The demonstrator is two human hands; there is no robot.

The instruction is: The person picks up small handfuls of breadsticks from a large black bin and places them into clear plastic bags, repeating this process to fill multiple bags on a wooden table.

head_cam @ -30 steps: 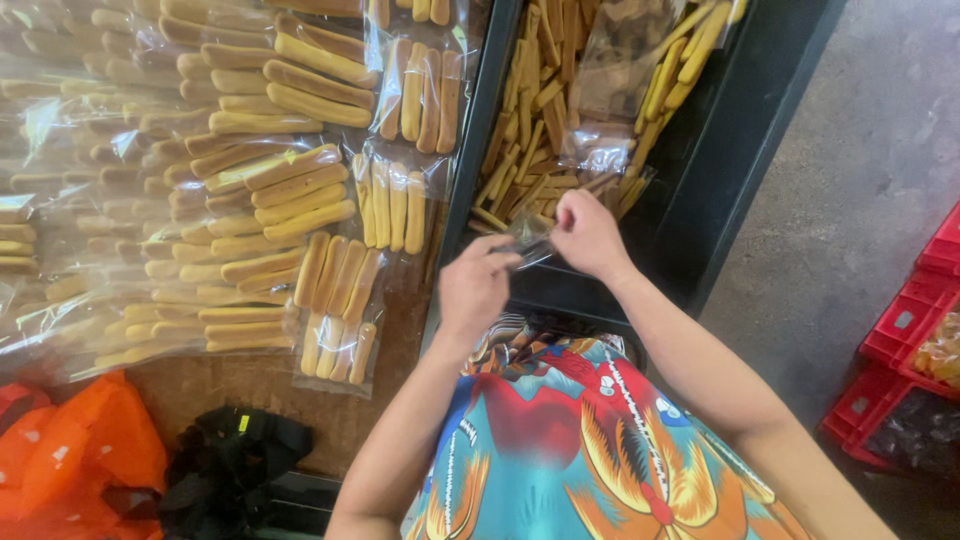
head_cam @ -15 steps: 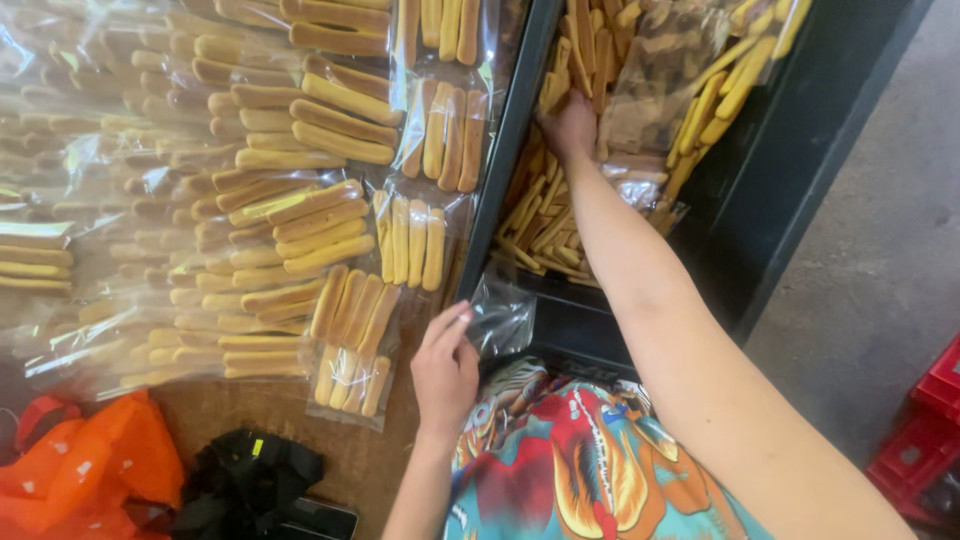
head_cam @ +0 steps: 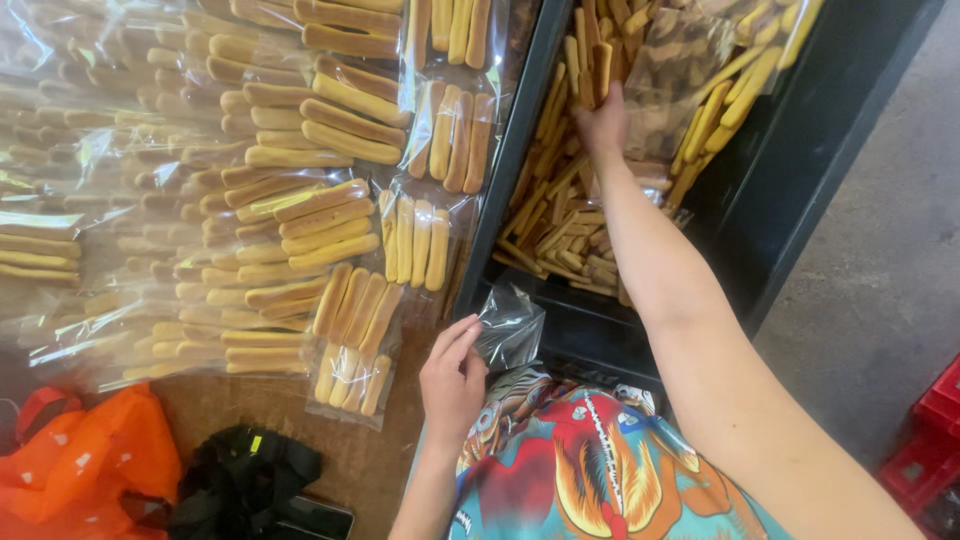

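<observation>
While the right hand reached far into the black tray, its fingers curled round a few loose biscuit sticks at the top of the heap, the left hand stayed close to the body, thumb & fingers pinching an empty clear plastic bag at the tray's near edge. Filled bags of sticks lay in overlapping rows on the counter to the left; an orange bag & a black item sat at its near end.
</observation>
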